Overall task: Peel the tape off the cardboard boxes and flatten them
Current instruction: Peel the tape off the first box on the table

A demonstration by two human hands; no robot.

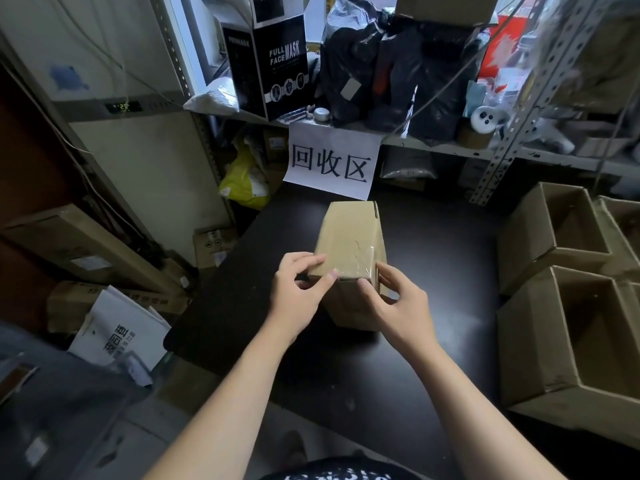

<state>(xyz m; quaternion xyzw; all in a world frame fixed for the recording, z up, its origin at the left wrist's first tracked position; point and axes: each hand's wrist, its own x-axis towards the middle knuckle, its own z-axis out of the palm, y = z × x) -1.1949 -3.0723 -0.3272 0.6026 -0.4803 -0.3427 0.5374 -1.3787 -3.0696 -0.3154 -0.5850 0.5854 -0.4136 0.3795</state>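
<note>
Obs.: 1 closed cardboard box (349,230) stood on the dark table (440,278), roughly at its middle, long axis running 12 to 6 o'clock. A strip of clear tape (362,263) crossed the top at the 6 o'clock end and folded down over the near edge; it looked crinkled and not yet lifted.

Left hand (301,289): fingers curled round the box's near corner at 7 o'clock, thumb tip on the top edge right at the border of the tape. Whether it had a free end of tape pinched, I could not tell.

Right hand (398,303): clasped the corner at 5 o'clock, thumb on the near face, fingers against the right wall, bracing the box.

Surroundings: 2 open boxes (540,244) at 3 o'clock of the work, well apart from it; a paper sign (332,164) hung from the shelf at 12 o'clock.

Judgement: step in hand was finding and raising a tape end, so the task was early for this box. To do it well, I would pick at the tape's border with a nail until a tab lifts, brace firmly with the right hand, then pull low and slow along the strip toward 12 o'clock. A steep or fast pull would likely tear the film or strip the cardboard's paper.
</note>
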